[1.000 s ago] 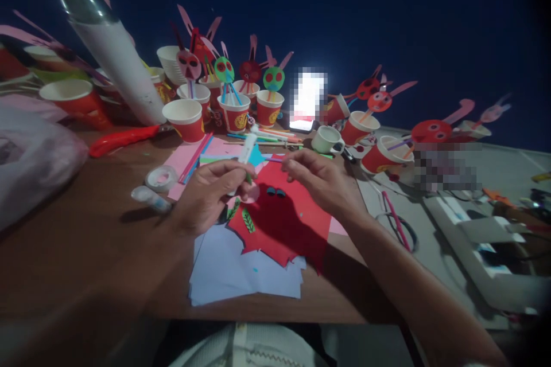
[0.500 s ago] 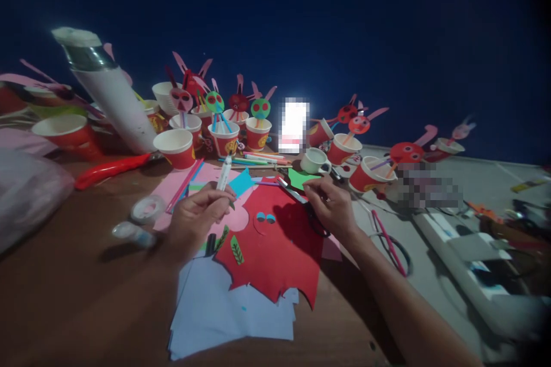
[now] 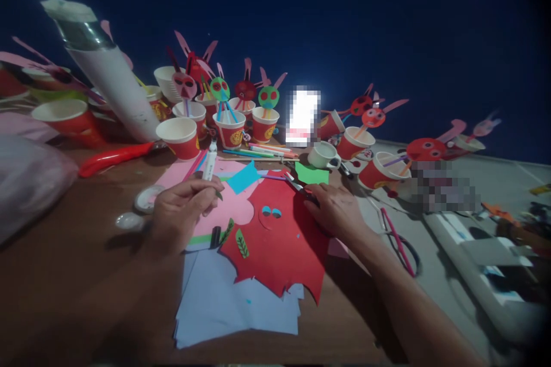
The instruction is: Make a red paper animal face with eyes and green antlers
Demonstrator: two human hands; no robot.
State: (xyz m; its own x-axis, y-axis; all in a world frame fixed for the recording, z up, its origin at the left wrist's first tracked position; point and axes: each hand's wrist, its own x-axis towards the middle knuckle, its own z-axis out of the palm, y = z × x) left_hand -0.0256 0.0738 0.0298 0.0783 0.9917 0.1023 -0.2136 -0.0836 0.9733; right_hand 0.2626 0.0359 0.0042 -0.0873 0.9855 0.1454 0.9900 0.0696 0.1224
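A: What differs here from a second ago?

B: The right hand (image 3: 338, 206), then raised with fingers pinched above the red paper (image 3: 293, 252), is now lowered over the handle end of the scissors (image 3: 294, 182), blades pointing away. The fingers are curled, but the handle is mostly hidden, so whether they grip it cannot be told.

A: And the left hand (image 3: 185, 209)?

B: It is closed on the marker (image 3: 210, 163), dark end up, with a small green sliver (image 3: 219, 195) at the fingertips.

A: Where are the cut pieces?

B: Two leaves (image 3: 242, 243) and the eyes (image 3: 272, 213) lie at the red paper's left side.

A: What does the change mean?

B: Judged from this, a cutting tool is at hand beside a drawing one.
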